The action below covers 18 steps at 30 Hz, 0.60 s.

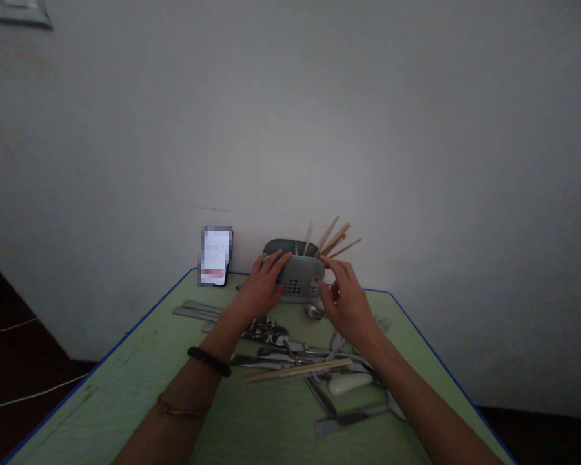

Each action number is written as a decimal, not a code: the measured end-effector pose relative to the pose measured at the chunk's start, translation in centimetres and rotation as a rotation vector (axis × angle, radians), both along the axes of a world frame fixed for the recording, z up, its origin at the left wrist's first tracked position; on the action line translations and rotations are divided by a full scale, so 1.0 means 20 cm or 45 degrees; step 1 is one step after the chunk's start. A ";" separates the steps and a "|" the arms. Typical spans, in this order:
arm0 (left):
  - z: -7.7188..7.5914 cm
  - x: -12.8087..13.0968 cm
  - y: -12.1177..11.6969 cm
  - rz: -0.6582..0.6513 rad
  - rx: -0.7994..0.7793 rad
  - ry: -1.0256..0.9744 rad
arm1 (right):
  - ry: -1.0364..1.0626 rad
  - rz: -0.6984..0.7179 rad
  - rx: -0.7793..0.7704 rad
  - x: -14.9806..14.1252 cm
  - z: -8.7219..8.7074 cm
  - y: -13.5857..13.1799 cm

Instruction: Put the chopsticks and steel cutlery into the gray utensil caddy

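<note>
A grey cutlery holder (303, 268) with a perforated front stands at the back of the table against the wall. Several chopsticks (336, 239) lean out of its right compartment. My left hand (264, 284) grips its left part, fingers over the front rim. At its right end is my right hand (346, 300), fingers curved around the upper corner and thumb by the front face. In front of the holder lies a loose spread of metal spoons (275, 334), knives and forks. A pair of chopsticks (300, 371) rests on top of that spread, near a white handle (350, 383).
A phone (215, 256) with a lit, blurred screen leans against the wall at the back left. The green table (126, 400) has a blue edge and narrows toward the wall (300, 129). White cables (33, 392) run at the lower left beyond the table.
</note>
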<state>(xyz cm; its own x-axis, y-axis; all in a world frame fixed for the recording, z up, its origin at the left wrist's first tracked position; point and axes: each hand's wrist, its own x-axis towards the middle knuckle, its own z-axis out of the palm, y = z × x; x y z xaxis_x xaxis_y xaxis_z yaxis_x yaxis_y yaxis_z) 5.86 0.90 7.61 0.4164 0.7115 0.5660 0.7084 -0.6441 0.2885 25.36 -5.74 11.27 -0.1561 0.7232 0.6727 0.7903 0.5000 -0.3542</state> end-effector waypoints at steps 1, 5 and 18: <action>0.00 0.00 0.00 0.000 0.008 0.010 | 0.027 0.021 -0.027 0.03 -0.07 -0.04; 0.00 0.01 -0.02 -0.023 -0.013 0.050 | 0.018 0.110 -0.183 0.11 -0.30 -0.13; -0.06 0.06 -0.13 0.186 0.023 0.002 | -0.228 0.240 -0.469 0.09 -0.36 -0.14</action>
<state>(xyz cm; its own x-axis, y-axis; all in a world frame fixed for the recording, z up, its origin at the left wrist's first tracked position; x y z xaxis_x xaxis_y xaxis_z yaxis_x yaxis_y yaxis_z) 7.04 -1.75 6.48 0.3100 0.7542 0.5789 0.7954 -0.5393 0.2765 27.22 -8.53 4.01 -0.3988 0.8571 0.3260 0.7626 0.5074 -0.4013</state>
